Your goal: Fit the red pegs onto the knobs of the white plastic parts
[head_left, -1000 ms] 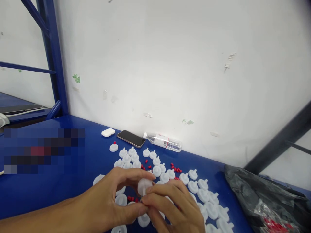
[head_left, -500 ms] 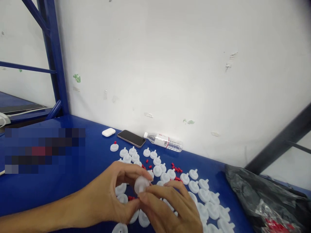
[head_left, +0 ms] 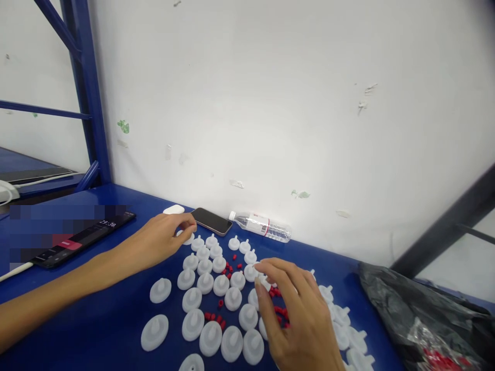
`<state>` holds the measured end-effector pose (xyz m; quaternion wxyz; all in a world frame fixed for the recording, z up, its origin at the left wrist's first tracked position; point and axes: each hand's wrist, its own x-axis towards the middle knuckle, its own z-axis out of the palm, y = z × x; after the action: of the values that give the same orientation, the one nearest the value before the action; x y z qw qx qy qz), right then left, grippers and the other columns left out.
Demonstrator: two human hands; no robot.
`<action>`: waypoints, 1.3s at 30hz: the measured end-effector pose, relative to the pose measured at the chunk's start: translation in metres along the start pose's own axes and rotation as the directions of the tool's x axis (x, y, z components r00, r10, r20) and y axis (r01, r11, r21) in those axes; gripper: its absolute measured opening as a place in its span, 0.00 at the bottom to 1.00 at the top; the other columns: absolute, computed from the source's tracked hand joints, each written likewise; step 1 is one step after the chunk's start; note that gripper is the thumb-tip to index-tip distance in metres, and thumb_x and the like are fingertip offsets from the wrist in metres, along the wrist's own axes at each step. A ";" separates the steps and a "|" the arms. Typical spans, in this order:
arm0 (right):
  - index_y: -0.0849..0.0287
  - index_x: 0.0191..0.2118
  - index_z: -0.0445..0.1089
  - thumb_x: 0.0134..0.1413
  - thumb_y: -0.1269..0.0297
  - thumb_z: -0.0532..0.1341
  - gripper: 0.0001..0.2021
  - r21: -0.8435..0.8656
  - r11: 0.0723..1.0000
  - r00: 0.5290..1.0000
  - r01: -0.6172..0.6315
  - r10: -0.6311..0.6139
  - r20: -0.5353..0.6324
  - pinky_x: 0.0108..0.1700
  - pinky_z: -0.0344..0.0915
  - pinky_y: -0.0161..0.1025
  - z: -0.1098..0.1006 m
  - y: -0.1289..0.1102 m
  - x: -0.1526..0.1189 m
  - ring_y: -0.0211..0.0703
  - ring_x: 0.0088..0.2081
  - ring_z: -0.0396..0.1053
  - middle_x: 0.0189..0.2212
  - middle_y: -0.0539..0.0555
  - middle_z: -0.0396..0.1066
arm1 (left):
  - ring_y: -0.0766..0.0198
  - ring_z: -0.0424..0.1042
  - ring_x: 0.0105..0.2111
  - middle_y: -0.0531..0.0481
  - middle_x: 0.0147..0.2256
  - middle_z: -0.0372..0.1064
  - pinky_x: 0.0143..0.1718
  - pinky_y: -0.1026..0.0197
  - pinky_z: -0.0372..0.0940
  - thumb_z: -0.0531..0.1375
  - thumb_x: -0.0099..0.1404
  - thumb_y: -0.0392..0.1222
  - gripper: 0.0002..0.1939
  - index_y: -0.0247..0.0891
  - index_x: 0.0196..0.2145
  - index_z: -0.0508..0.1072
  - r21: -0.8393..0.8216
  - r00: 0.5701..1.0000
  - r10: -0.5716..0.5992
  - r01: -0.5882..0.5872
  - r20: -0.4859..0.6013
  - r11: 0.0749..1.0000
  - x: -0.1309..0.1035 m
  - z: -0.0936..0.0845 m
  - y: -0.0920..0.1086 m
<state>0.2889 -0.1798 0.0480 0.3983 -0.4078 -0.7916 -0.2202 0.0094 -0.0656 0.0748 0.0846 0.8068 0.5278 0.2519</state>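
Several white plastic caps (head_left: 211,337) with short stems lie in rows on the blue table (head_left: 116,319), with small red plugs (head_left: 229,268) scattered among them. My left hand (head_left: 164,238) reaches to the far left end of the group, its fingertips closed on a white cap (head_left: 188,239) near the dark phone. My right hand (head_left: 296,314) hovers over the right part of the pile, thumb and forefinger pinching a white cap (head_left: 265,281) beside more red plugs (head_left: 279,310).
A dark phone (head_left: 211,221), a white earbud case (head_left: 173,209) and a lying water bottle (head_left: 263,226) sit along the wall. Another phone with a lit screen (head_left: 79,238) lies at left. A black plastic bag (head_left: 417,314) is at right. A blue rack post (head_left: 87,93) stands at back left.
My hands, joined on one white cap near the front, have parted. The left carried a cap to the far left end; the right moved right onto the pile.
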 end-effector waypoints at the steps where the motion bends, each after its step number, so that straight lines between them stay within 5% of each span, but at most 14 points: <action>1: 0.56 0.52 0.70 0.68 0.70 0.58 0.10 -0.006 1.000 1.000 -0.027 0.027 0.005 0.46 0.69 0.46 0.000 0.002 0.000 0.47 0.43 0.77 0.45 0.55 0.77 | 0.53 0.74 0.33 0.50 0.34 0.78 0.34 0.56 0.62 0.52 0.70 0.53 0.17 0.44 0.37 0.77 0.024 1.000 -0.002 0.002 0.012 1.000 0.000 0.000 -0.002; 9: 0.51 0.50 0.68 0.73 0.63 0.57 0.05 -0.035 0.973 0.956 -0.230 0.232 0.182 0.59 0.56 0.54 -0.001 0.019 -0.004 0.42 0.33 0.76 0.33 0.44 0.77 | 0.51 0.77 0.35 0.46 0.33 0.79 0.34 0.55 0.64 0.54 0.64 0.47 0.13 0.43 0.31 0.78 0.164 0.994 -0.025 0.006 0.111 0.986 0.002 0.009 -0.022; 16: 0.54 0.41 0.71 0.68 0.76 0.51 0.14 -0.447 0.892 0.954 -0.070 0.191 0.232 0.52 0.60 0.60 -0.002 0.042 -0.017 0.52 0.28 0.77 0.24 0.50 0.74 | 0.48 0.79 0.36 0.43 0.34 0.80 0.34 0.55 0.64 0.54 0.61 0.41 0.12 0.41 0.33 0.78 0.269 0.993 -0.062 0.033 0.098 0.963 0.004 0.017 -0.039; 22: 0.51 0.33 0.69 0.67 0.75 0.54 0.13 -0.470 0.881 0.939 -0.053 0.205 0.277 0.50 0.62 0.58 0.000 0.051 -0.026 0.49 0.26 0.75 0.22 0.49 0.73 | 0.44 0.77 0.44 0.40 0.44 0.78 0.42 0.50 0.68 0.50 0.70 0.48 0.19 0.41 0.43 0.79 0.248 0.999 0.029 -0.040 0.046 0.968 -0.002 0.007 -0.017; 28: 0.51 0.30 0.70 0.63 0.77 0.58 0.14 -0.420 0.907 0.917 -0.017 0.182 0.355 0.49 0.66 0.54 0.010 0.051 -0.033 0.46 0.27 0.76 0.25 0.48 0.75 | 0.52 0.77 0.46 0.48 0.48 0.77 0.45 0.54 0.70 0.56 0.69 0.46 0.15 0.49 0.49 0.78 0.110 0.945 0.223 -0.254 0.239 0.961 -0.013 0.003 -0.001; 34: 0.52 0.29 0.70 0.58 0.83 0.62 0.15 -0.410 0.912 0.899 0.009 0.173 0.403 0.41 0.66 0.49 0.015 0.044 -0.035 0.47 0.28 0.75 0.26 0.50 0.75 | 0.49 0.76 0.52 0.49 0.52 0.76 0.52 0.50 0.69 0.60 0.65 0.40 0.18 0.52 0.51 0.78 0.090 0.910 0.227 -0.273 0.346 0.958 -0.017 0.004 -0.004; 39: 0.53 0.29 0.70 0.55 0.84 0.63 0.15 -0.393 0.919 0.898 -0.023 0.192 0.396 0.38 0.61 0.47 0.020 0.045 -0.038 0.47 0.28 0.73 0.27 0.49 0.74 | 0.49 0.77 0.48 0.48 0.50 0.76 0.49 0.50 0.70 0.60 0.65 0.40 0.16 0.49 0.50 0.78 0.115 0.911 0.180 -0.237 0.371 0.965 -0.015 0.004 -0.004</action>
<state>0.3301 -0.1590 0.0065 0.1406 -0.5591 -0.7775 -0.2513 0.0033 -0.0763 0.0652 0.0875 0.8950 0.4325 0.0661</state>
